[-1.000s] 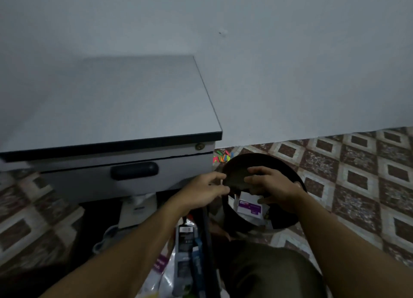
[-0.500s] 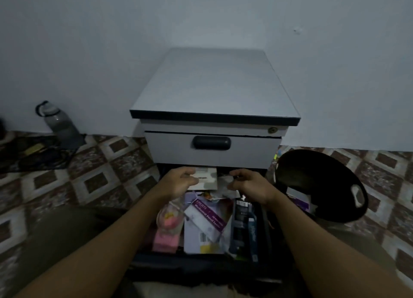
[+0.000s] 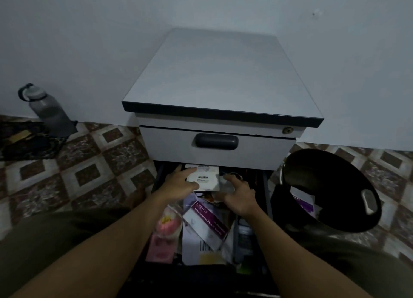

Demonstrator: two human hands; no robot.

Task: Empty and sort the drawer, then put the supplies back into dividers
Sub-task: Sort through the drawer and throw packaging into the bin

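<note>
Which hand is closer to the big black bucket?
The right hand. It is beside the black bucket; the left hand is farther away, holding a white packet.

A purple-and-white packet [image 3: 206, 221] reads "Mechanical Pencil Leads" under a brand that looks like "KRERT". At twelve o'clock from it, a white packet [image 3: 204, 178] carries a barcode, its print too small to read.

The open drawer [image 3: 267, 192], lower centre, holds a white barcoded packet [image 3: 206, 179], a purple pencil-lead pack [image 3: 205, 219] and pink packets [image 3: 165, 233].
</note>
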